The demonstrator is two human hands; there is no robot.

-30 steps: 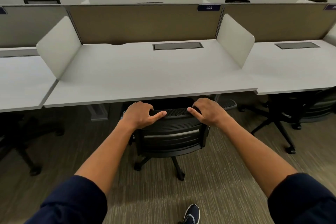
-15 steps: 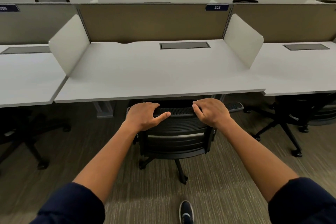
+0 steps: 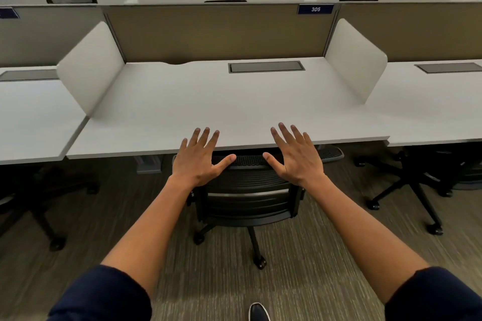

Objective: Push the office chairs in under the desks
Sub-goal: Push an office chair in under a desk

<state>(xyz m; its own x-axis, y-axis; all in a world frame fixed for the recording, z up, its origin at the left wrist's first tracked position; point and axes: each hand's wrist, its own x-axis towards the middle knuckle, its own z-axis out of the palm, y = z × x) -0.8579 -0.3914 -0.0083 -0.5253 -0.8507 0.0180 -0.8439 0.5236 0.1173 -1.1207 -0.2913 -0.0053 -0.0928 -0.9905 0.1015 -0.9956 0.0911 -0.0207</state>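
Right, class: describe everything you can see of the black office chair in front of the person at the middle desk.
The office chair is black, with a ribbed, plastic-looking backrest, a perforated top edge and a pale strip across its back. Its seat is hidden under the middle desk; one armrest shows at the right. Caster legs rest on the carpet. It stands upright. The left hand and right hand are spread open at its top edge; contact is unclear.

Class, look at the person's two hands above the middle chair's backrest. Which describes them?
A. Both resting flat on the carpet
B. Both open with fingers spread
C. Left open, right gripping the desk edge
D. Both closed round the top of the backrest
B: the left hand and right hand are open, fingers spread, above the chair at the desk edge.
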